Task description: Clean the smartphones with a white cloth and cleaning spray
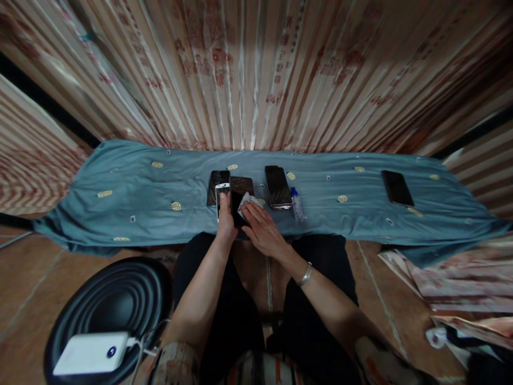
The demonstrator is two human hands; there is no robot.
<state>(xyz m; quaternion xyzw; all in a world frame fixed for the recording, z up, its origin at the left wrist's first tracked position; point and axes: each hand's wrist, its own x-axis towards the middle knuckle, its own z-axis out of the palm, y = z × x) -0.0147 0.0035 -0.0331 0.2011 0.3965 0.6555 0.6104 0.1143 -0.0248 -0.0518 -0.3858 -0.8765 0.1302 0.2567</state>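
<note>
My left hand [226,219] is closed around a white-framed smartphone [223,187], its thumb lying across the front. Pinched under the fingers of my right hand [264,230] is a crumpled white cloth or tissue [247,201], just right of that phone. A dark phone [218,175] lies partly hidden behind the held one. Beside it, a dark flat item [243,185], perhaps another phone, is partly covered by my hands and the cloth. To the right sits what looks like a stack of dark phones [278,187]. Next to it is a small clear bottle [297,206] with a blue cap.
A blue-green patterned cloth [140,192] covers the long narrow table before me. Another dark phone [396,187] lies far right. Pleated curtains [256,75] hang behind. Lower left, a white power bank [92,353] with a cable rests on a round black ridged stool [114,305].
</note>
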